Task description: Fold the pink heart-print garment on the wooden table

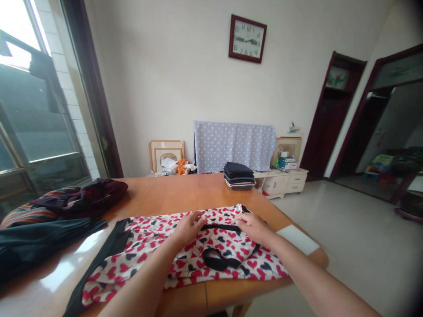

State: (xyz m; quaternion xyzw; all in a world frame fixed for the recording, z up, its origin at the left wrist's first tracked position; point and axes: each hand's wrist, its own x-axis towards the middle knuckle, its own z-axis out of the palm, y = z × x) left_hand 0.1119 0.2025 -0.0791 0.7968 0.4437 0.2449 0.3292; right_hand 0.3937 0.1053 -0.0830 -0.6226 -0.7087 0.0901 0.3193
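A heart-print top (148, 240), white with red and black hearts and black trim, is spread across the wooden table in front of me. Its wide black band lies at the left end. A sleeve is folded over the body, its black cuff (218, 262) forming a loop near the front edge. My left hand (189, 228) rests on the fabric, thumb apart from the fingers. Past the left end of a narrow black strip (221, 227), my right hand (254, 226) pinches the cloth near the strip's right end. The fabric beneath both hands is hidden.
Dark folded clothes (238, 176) are stacked at the table's far edge. Loose dark and striped clothes (79, 198) heap up at the left. A pale flat sheet (297, 239) lies at the table's right edge. Behind stands a low white cabinet (280, 185).
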